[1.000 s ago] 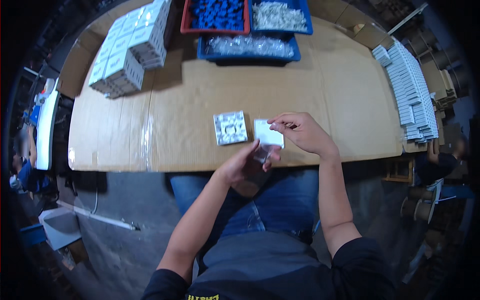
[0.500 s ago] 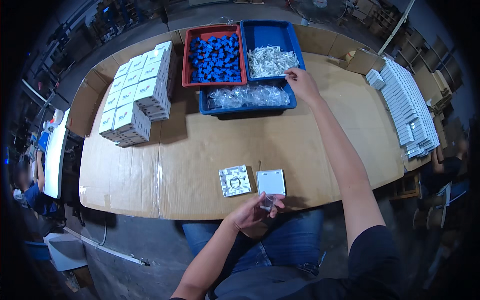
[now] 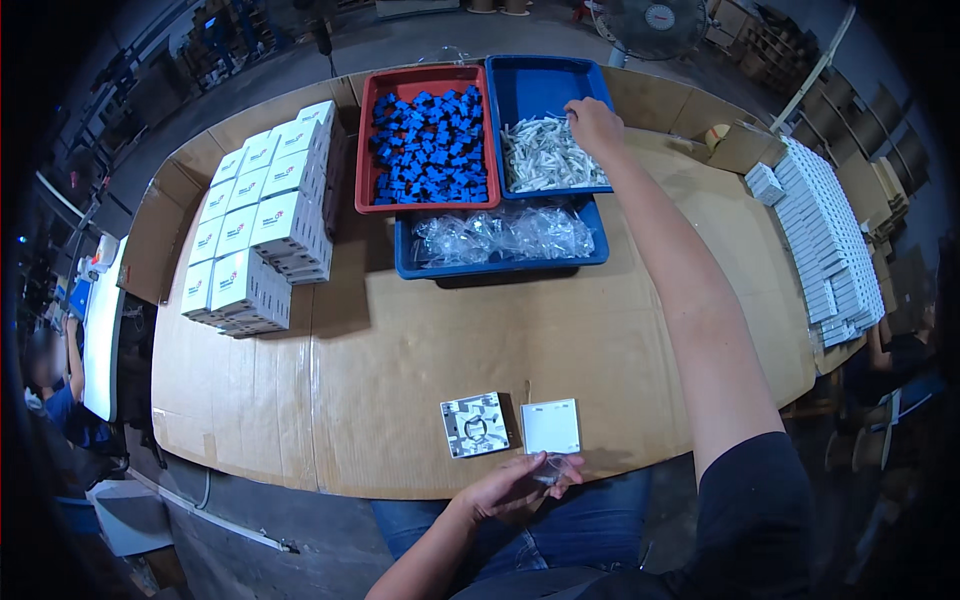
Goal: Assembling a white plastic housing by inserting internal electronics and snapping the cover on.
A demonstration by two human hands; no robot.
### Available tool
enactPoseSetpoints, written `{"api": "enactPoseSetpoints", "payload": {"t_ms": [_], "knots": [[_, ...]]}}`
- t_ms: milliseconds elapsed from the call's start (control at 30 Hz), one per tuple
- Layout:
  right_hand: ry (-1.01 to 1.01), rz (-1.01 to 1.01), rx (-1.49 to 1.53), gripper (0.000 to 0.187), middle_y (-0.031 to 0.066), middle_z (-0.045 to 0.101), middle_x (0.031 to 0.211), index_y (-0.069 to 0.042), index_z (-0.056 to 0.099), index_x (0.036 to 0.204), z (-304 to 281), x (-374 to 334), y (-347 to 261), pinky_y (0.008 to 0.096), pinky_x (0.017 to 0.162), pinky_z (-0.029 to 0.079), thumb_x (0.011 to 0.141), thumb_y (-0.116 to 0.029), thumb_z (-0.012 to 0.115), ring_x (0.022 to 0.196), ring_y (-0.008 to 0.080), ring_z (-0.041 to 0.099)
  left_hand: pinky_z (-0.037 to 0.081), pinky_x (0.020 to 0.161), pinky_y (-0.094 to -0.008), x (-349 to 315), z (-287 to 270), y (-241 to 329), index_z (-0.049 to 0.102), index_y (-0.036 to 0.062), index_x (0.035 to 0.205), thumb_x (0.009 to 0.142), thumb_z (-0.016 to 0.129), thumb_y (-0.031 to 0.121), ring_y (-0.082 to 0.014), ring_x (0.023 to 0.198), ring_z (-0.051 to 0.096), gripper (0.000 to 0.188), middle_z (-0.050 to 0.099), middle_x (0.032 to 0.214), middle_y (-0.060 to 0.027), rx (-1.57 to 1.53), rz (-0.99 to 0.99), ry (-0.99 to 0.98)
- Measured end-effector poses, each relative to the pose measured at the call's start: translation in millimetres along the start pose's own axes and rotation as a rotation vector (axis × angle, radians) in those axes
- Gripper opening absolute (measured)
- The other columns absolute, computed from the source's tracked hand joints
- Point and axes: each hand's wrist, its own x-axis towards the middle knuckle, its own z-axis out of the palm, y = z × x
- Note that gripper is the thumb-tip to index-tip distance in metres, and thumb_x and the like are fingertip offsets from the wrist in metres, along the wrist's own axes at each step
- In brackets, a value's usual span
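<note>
My left hand (image 3: 515, 485), near the table's front edge, has its fingers closed round a small clear plastic bag (image 3: 552, 468). Just beyond it lie a white square plate (image 3: 551, 428) and, to its left, a square white-and-grey patterned piece (image 3: 476, 427) with a ring at its middle. My right hand (image 3: 596, 128) is stretched out over the right side of the back blue tray (image 3: 540, 78), which holds a heap of small whitish slender pieces (image 3: 550, 155). The right fingers are pinched together; what they hold is too small to make out.
A red tray (image 3: 362, 165) of blue plastic parts (image 3: 428, 140) adjoins the back blue tray. Before them, another blue tray (image 3: 500, 270) holds clear bags (image 3: 500, 236). White boxes (image 3: 245, 225) are stacked at left, slim white pieces (image 3: 825, 240) at right. Cardboard walls edge the table.
My right hand has moved from the blue tray's near right corner farther back over its right edge. The left hand keeps the clear bag. The whole view has shifted, setting the table lower.
</note>
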Motion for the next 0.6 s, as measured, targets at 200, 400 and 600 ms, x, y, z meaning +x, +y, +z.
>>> {"api": "enactPoseSetpoints", "payload": {"t_ms": [200, 400, 600], "knots": [[-0.096, -0.072, -0.101, 0.019, 0.0115, 0.072, 0.115, -0.015, 0.078, 0.108, 13.1, 17.8, 0.2, 0.0473, 0.095, 0.055, 0.096, -0.014, 0.063, 0.116, 0.0317, 0.066, 0.048, 0.093, -0.0307, 0.6, -4.5, -0.4, 0.05, -0.0022, 0.149, 0.108, 0.048, 0.055, -0.0186, 0.105, 0.059, 0.07, 0.065, 0.129, -0.0142, 0.014, -0.03, 0.012], [0.022, -0.148, -0.187, 0.013, 0.0058, 0.07, 0.109, -0.011, 0.076, 0.099, 13.8, 18.9, 1.9, 0.0461, 0.091, 0.055, 0.097, -0.019, 0.066, 0.115, 0.029, 0.065, 0.047, 0.094, -0.0306, 6.6, -4.3, 8.0, 0.049, -0.0028, 0.149, 0.107, 0.049, 0.056, -0.0182, 0.105, 0.059, 0.072, 0.065, 0.129, -0.0137, 0.027, -0.054, 0.009], [0.234, 0.033, 0.505, 0.019, 0.006, 0.074, 0.105, -0.011, 0.075, 0.113, -52.4, -19.5, -11.6, 0.0337, 0.073, 0.053, 0.096, -0.018, 0.072, 0.086, 0.0196, 0.069, 0.05, 0.092, -0.0306, 8.5, -3.8, 4.0, 0.051, -0.004, 0.147, 0.106, 0.051, 0.055, -0.0177, 0.101, 0.061, 0.072, 0.066, 0.126, -0.0123, 0.056, -0.027, -0.024]]}}
